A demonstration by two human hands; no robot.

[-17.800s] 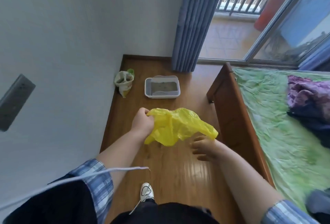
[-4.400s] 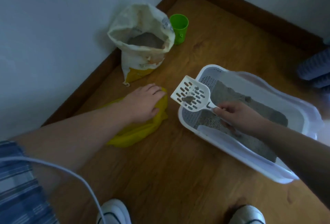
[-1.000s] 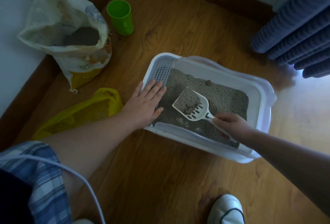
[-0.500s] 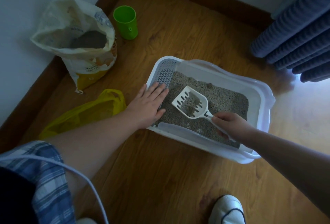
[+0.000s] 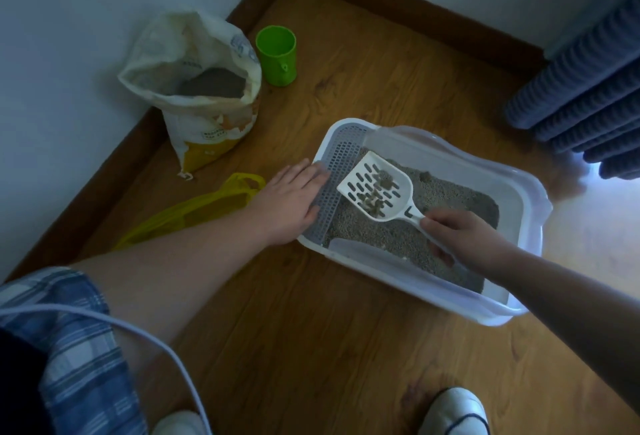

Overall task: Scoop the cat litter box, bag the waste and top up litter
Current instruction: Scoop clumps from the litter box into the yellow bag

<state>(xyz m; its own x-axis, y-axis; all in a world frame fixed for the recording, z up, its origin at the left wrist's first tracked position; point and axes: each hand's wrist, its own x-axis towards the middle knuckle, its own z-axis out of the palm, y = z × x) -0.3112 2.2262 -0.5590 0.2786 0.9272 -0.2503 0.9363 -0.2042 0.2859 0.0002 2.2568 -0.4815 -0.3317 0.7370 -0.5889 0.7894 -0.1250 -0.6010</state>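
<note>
A white litter box (image 5: 530,206) with grey litter sits on the wooden floor. My right hand (image 5: 457,237) grips the handle of a white slotted scoop (image 5: 375,188), lifted above the litter near the box's left end, with a few dark clumps on it. My left hand (image 5: 289,202) rests flat with straight fingers on the box's left rim, beside its grated ledge. A yellow plastic bag (image 5: 194,213) lies crumpled on the floor just left of that hand. An open litter sack (image 5: 201,88) stands against the wall.
A green cup (image 5: 277,55) stands by the sack near the corner. Blue curtain folds (image 5: 588,88) hang at the right. My white shoes (image 5: 453,412) are at the bottom edge. A white cable (image 5: 145,337) crosses my left sleeve.
The scoop has risen out of the litter and shifted left toward the grated end, loose litter sifted off, clumps left on it. My left hand slid from inside the box onto the rim.
</note>
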